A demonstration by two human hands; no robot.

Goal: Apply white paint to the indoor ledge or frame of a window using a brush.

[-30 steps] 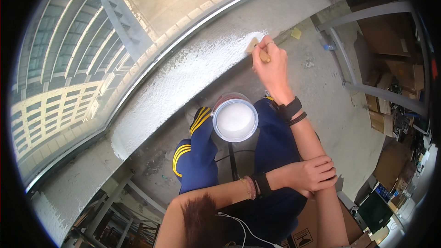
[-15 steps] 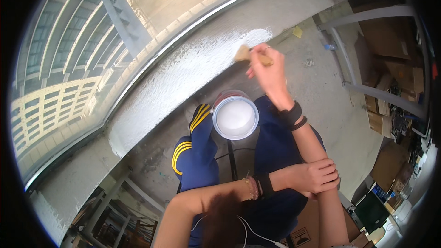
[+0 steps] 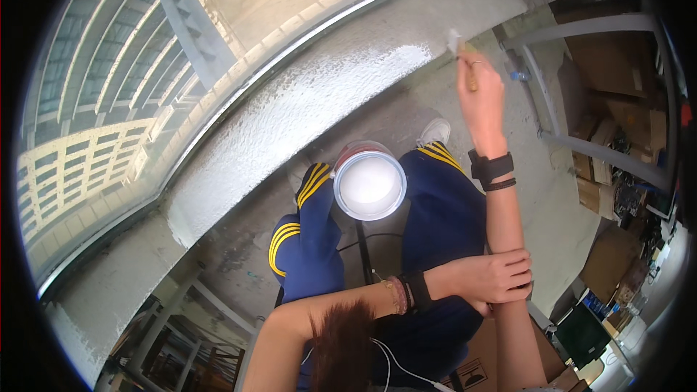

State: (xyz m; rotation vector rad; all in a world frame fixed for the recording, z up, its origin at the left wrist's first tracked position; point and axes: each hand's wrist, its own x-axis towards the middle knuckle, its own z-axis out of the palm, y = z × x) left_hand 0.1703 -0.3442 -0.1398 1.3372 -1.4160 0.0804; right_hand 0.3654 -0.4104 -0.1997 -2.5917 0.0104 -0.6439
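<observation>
My right hand (image 3: 481,94) grips a paintbrush (image 3: 470,58) by its wooden handle. White paint shows on the bristles, which are at the bare grey part of the window ledge (image 3: 483,11), beyond the painted stretch; whether they touch it I cannot tell. A broad coat of wet-looking white paint (image 3: 312,109) covers the ledge's middle. My left hand (image 3: 496,276) is wrapped round my right forearm. Between my knees stands a paint bucket (image 3: 356,148), reddish outside, with white paint (image 3: 369,180) in it.
Behind the ledge runs a window (image 3: 247,83) with buildings outside. A grey metal frame (image 3: 599,149) and cardboard boxes (image 3: 610,94) stand at the right. Another metal frame (image 3: 221,303) is at the lower left. White earphone cords (image 3: 392,356) hang near my lap.
My right hand has carried the brush right and away from me, off the painted stretch to the bare ledge. My right knee has swung outward, showing a shoe. The left hand keeps its hold.
</observation>
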